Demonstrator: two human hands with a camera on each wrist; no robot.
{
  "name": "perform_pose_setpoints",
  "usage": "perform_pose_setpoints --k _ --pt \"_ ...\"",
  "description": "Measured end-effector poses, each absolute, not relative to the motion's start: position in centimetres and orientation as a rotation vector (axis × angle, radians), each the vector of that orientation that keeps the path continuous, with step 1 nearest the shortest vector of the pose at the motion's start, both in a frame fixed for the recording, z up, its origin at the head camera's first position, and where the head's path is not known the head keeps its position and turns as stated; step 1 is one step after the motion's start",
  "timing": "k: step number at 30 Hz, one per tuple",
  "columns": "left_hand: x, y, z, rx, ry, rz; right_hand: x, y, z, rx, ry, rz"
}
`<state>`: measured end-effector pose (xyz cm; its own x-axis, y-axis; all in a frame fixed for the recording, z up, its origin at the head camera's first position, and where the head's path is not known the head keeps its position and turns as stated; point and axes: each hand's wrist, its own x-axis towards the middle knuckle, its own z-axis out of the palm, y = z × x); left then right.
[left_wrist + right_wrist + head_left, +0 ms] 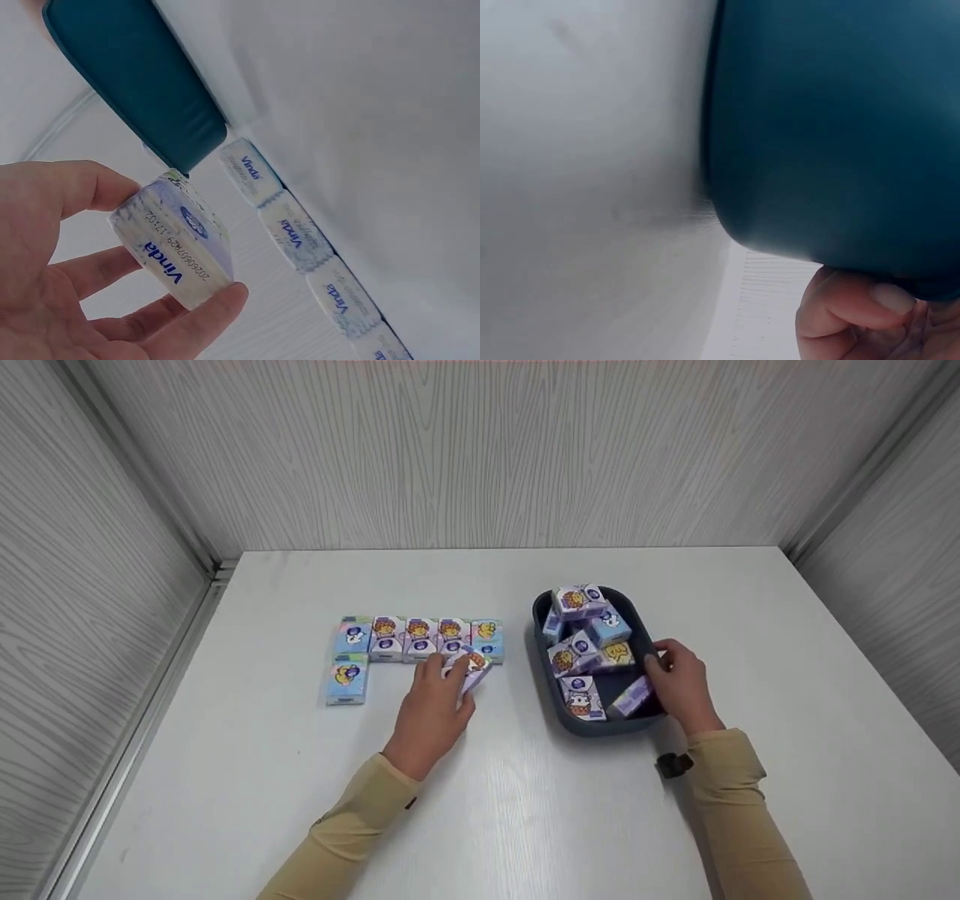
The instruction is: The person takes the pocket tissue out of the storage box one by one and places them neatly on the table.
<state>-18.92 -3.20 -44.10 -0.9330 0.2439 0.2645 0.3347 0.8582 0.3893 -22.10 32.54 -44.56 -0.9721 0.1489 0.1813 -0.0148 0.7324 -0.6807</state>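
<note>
My left hand (427, 720) pinches a small purple-and-white tissue pack (478, 666) between thumb and fingers. The pack is tilted, just in front of the right end of a row of similar packs. In the left wrist view, the held tissue pack (176, 240) shows its end with blue "Vinda" lettering. My right hand (684, 688) grips the right rim of a dark blue-green plastic bin (600, 728), thumb over the edge. Several tissue packs, such as a purple one (574, 654) and a blue one (609, 624), lie jumbled inside it.
The row on the white table (480, 825) has a blue tissue pack (352, 635) at its left end and another blue pack (487, 631) at its right, with purple packs (420, 639) between. One more blue pack (347, 679) lies in front at left. Pale wood-grain panels (480, 457) enclose the table.
</note>
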Motion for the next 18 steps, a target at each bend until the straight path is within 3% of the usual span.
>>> perform_pose_setpoints --k 18 --pt "-17.6 -7.2 -44.7 -0.218 -3.102 -0.365 -22.2 32.6 -44.7 -0.112 -2.709 1.053"
